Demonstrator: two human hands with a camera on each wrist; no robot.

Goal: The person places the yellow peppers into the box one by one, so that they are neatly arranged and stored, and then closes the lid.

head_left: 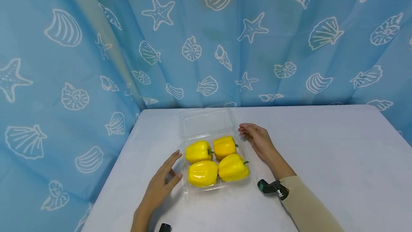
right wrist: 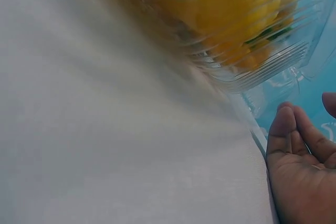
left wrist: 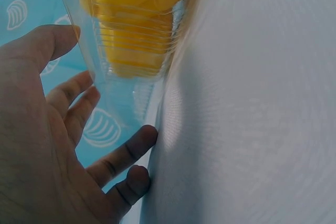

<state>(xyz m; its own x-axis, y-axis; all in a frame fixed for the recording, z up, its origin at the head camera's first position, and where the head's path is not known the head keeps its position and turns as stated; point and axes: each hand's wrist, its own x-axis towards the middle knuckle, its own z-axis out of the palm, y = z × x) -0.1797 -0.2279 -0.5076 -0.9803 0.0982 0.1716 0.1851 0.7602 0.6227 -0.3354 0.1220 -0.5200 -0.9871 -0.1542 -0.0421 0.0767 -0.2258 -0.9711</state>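
Observation:
Several yellow bell peppers (head_left: 203, 173) with green stems lie in a clear plastic clamshell box (head_left: 215, 188). Its lid (head_left: 208, 122) is folded back toward the curtain. Beside the box's left wall, my left hand (head_left: 161, 182) has its fingers spread; in the left wrist view the thumb and some fingertips (left wrist: 86, 80) reach the box's clear edge, though whether they press on it I cannot tell. My right hand (head_left: 258, 139) is by the right rear corner near the hinge, fingers loosely bent. In the right wrist view its thumb stands apart from the fingers (right wrist: 283, 124), with nothing between them.
A white-covered table (head_left: 322, 146) carries the box. Behind and to the left hangs a blue curtain (head_left: 180, 38) with white shell and starfish prints. A black wrist device (head_left: 273, 188) is strapped at the right sleeve, and another black piece (head_left: 165, 227) shows near the left wrist.

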